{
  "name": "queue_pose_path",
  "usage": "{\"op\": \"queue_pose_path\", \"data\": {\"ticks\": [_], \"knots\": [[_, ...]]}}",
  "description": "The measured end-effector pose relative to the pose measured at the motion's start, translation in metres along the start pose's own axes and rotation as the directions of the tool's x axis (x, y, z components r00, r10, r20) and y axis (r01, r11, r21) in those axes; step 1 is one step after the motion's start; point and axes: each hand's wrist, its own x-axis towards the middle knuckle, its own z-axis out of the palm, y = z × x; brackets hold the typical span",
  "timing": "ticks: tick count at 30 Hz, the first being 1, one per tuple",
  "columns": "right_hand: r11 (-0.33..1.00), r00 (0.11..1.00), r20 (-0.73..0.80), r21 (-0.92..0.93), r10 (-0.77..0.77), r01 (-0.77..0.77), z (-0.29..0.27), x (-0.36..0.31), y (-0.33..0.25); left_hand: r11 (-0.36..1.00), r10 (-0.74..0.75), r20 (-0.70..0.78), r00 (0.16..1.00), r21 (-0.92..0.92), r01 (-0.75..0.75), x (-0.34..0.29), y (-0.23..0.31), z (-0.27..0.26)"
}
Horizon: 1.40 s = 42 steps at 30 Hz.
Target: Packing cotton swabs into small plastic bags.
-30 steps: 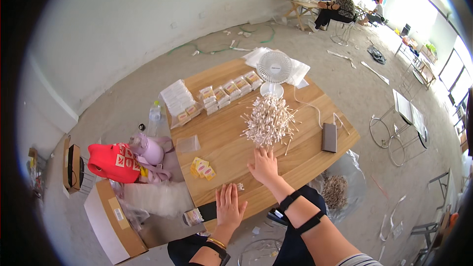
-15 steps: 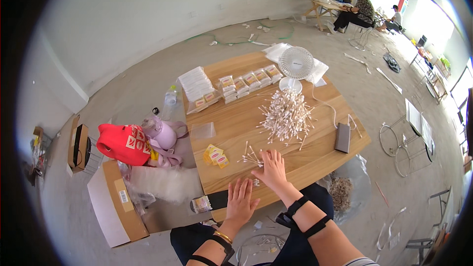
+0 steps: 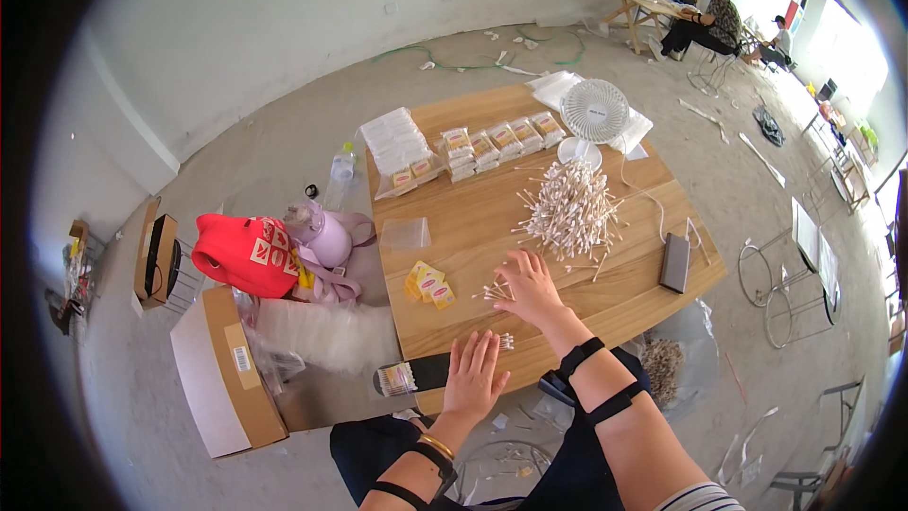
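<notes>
My left hand (image 3: 473, 380) lies flat at the table's near edge, fingers stretched out, beside a dark flat strip (image 3: 432, 372). A small row of cotton swabs (image 3: 507, 342) lies by its fingertips, partly covered. My right hand (image 3: 532, 291) is over the table with fingers apart and bent, next to a few loose cotton swabs (image 3: 492, 292); whether it touches them I cannot tell. Farther off is a large heap of cotton swabs (image 3: 572, 210). A clear packet of swabs (image 3: 396, 379) rests on the strip's left end. Yellow-and-white cards (image 3: 431, 286) lie left of my hands.
Packed swab bundles (image 3: 506, 140) and a stack of packets (image 3: 395, 147) line the table's far side, near a white fan (image 3: 595, 112). A grey power bank (image 3: 675, 263) sits right. Left are a red bag (image 3: 244, 255), purple bottle (image 3: 324, 238) and cardboard box (image 3: 236, 374). Two people sit far right.
The view has shifted, so the table appears farther right. My right hand has drawn away from my left, its fingers now more bent beside the loose swabs. My left hand stays flat.
</notes>
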Motion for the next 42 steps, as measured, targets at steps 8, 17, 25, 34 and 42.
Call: {"op": "queue_pose_path", "data": {"ticks": [8,17,25,34,42], "knots": [[0.989,0.988,-0.095,0.097,0.118,-0.108,0.011,-0.021,-0.006,1.0,-0.003,-0.004,1.0,-0.006,0.003,0.001,0.002,-0.002],[0.976,0.995,-0.062,0.198,-0.076,0.087,0.014,-0.049,-0.04,0.993,-0.107,-0.082,0.991,0.032,0.11,-0.005,-0.001,0.007],[0.922,0.88,-0.287,0.027,0.378,-0.387,0.008,-0.052,0.002,0.982,-0.134,0.065,0.989,0.14,0.124,0.004,0.004,-0.001],[0.974,0.983,-0.121,0.194,0.14,-0.115,0.042,-0.034,-0.026,0.989,-0.138,0.011,0.99,0.051,0.137,0.01,-0.012,-0.006],[0.806,0.91,-0.268,0.582,0.315,-0.108,0.031,-0.063,-0.046,0.998,-0.067,-0.003,0.998,0.006,0.067,0.013,-0.015,-0.004]]}}
